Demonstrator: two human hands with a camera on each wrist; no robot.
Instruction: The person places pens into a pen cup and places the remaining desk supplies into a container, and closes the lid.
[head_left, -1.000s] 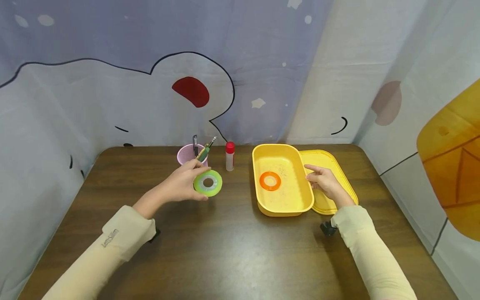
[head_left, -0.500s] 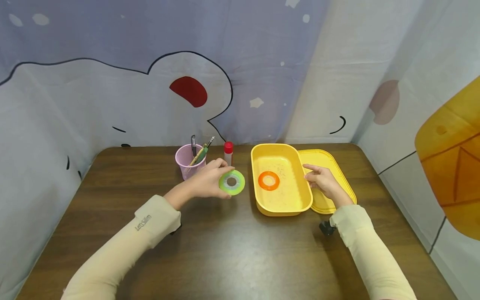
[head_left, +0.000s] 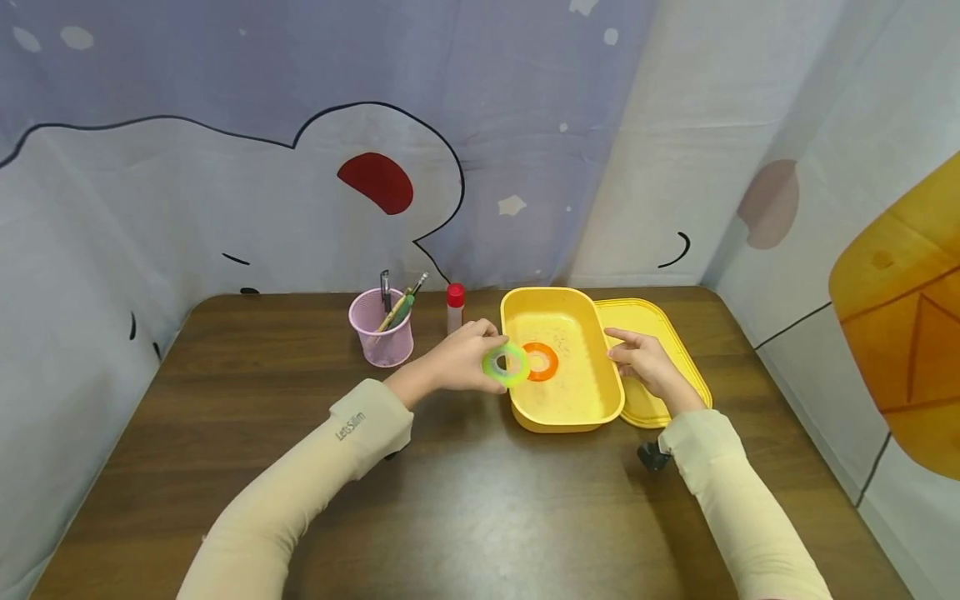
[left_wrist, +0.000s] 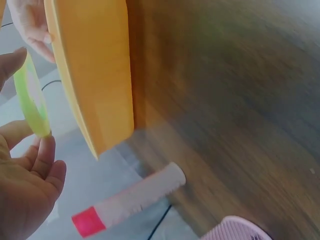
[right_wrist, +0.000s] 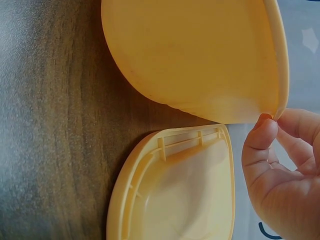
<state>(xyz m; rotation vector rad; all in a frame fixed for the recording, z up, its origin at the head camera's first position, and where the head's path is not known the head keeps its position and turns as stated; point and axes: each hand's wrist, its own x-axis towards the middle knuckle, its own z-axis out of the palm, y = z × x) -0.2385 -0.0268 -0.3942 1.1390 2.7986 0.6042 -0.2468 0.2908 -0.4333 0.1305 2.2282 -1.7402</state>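
My left hand pinches a green tape roll by its edge, over the left rim of the yellow plastic box. In the left wrist view, thumb and fingers grip opposite sides of the roll, beside the box wall. Inside the box lies an orange tape roll, partly covered by the green one. My right hand holds the box's right rim. The right wrist view shows that hand with thumb and finger pinching the rim at its corner.
A yellow lid lies on the wooden table, partly behind the box's right side. A red-capped glue stick stands left of the box. Further left is a pink mesh cup with pens. A printed curtain hangs behind.
My left hand has carried the green tape roll rightward, from in front of the pink cup to the box's left rim. My right hand stays on the opposite rim.
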